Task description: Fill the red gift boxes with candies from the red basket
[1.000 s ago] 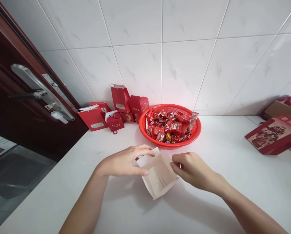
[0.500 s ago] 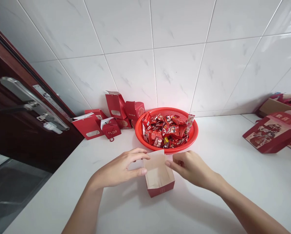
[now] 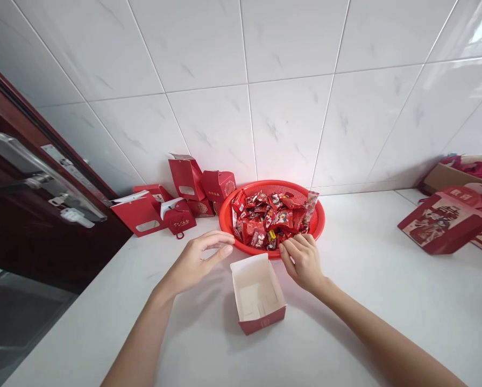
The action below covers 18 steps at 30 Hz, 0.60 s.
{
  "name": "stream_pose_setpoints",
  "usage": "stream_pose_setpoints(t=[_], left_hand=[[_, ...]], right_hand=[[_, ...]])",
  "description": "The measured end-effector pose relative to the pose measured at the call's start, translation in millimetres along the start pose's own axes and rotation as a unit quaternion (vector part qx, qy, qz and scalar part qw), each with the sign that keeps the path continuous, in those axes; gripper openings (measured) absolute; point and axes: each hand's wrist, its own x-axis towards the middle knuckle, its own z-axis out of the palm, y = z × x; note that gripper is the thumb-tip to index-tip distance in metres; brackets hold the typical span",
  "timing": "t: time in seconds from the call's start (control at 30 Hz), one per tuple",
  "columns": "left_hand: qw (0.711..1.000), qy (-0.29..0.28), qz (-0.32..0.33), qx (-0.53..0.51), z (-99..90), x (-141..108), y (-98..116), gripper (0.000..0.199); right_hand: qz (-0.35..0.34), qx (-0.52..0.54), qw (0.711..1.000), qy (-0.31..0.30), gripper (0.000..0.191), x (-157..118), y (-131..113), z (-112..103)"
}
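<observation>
In the head view, an open-topped cardboard box (image 3: 262,323), red outside and cream inside, stands on the white counter with nothing in it. Behind it is a red plastic basket (image 3: 226,219) full of small wrapped candies (image 3: 281,217). My left hand (image 3: 198,262) is open, its fingers stretched toward the basket's front left rim; I cannot tell if they touch it. At the front right rim, my right hand (image 3: 304,262) has its fingers curled in. Its fingertips are hidden, so whatever they may hold does not show.
Several red folded gift boxes (image 3: 185,177) stand against the tiled wall, left of the basket. A larger red printed box (image 3: 442,221) and a cardboard carton (image 3: 446,177) are at the right. A dark door (image 3: 43,183) borders the counter's left side.
Both hands have moved away from the box toward the basket, my left to its front left and my right to its front right rim. The view has shifted slightly.
</observation>
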Motion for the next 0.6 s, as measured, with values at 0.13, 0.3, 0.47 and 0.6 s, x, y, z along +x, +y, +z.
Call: stream_pose_setpoints(t=[0.13,0.3,0.47,0.6], left_hand=[[0.998,0.024,0.052,-0.014,11.4,10,-12,0.039],[0.997,0.033,0.069,0.011,21.1,25,-20,0.035],[0.994,0.026,0.085,0.058,22.4,52,-20,0.034],[0.987,-0.034,0.066,0.141,23.4,84,-17,0.035]], right_hand=[[-0.017,-0.002,0.998,0.064,0.031,-6,-1,9],[-0.015,-0.007,0.997,0.073,0.029,-9,0,14],[-0.002,-0.002,0.996,0.084,0.029,-14,-1,17],[-0.012,0.003,0.995,0.097,0.027,-15,-1,17]])
